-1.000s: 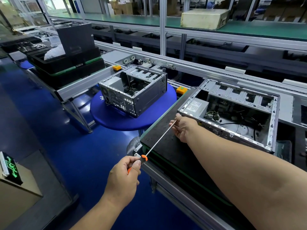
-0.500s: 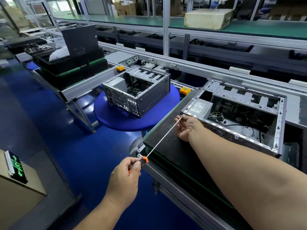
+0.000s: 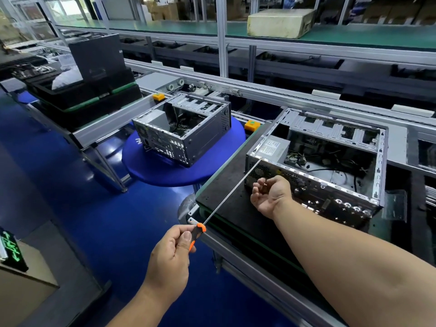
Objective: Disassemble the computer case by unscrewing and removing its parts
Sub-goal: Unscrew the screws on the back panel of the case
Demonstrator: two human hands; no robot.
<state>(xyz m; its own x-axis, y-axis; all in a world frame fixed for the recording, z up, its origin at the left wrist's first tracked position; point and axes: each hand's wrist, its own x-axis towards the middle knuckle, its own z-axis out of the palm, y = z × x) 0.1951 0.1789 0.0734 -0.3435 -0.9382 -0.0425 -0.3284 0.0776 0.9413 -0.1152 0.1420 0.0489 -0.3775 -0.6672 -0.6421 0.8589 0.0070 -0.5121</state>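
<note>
Tabletop: a black mat (image 3: 226, 201) with a green edge, carried on a grey aluminium conveyor frame (image 3: 257, 277); its near left corner sits just above the left hand.
Computer case: the open computer case (image 3: 330, 166) lies on the mat towards its far right, side panel off, power supply (image 3: 273, 148) in its near left corner, loose cables inside.
Screwdriver: a long-shafted screwdriver (image 3: 226, 193) with an orange-and-black handle; its tip meets the top near-left corner of the case.
Left hand: the left hand (image 3: 172, 258) is wrapped round the handle, thumb on top, off the near left corner of the mat.
Right hand: the right hand (image 3: 271, 193) is palm up beside the rear panel of the case, fingers loosely curled round a small screw (image 3: 265, 184).
Second case: another open chassis (image 3: 186, 129) stands on a round blue table (image 3: 179, 166) left of the mat.
Trays: stacked black trays (image 3: 85, 95) with green rims sit on the conveyor at far left, a dark panel standing in them.
Room: a factory line with a shiny blue floor (image 3: 77, 185), aluminium uprights, a green upper shelf (image 3: 354, 35) bearing a yellowed computer unit (image 3: 280, 21), and orange push-buttons (image 3: 252, 125) on the rail.
Near left: a green illuminated sign (image 3: 10, 250) on a beige box.
</note>
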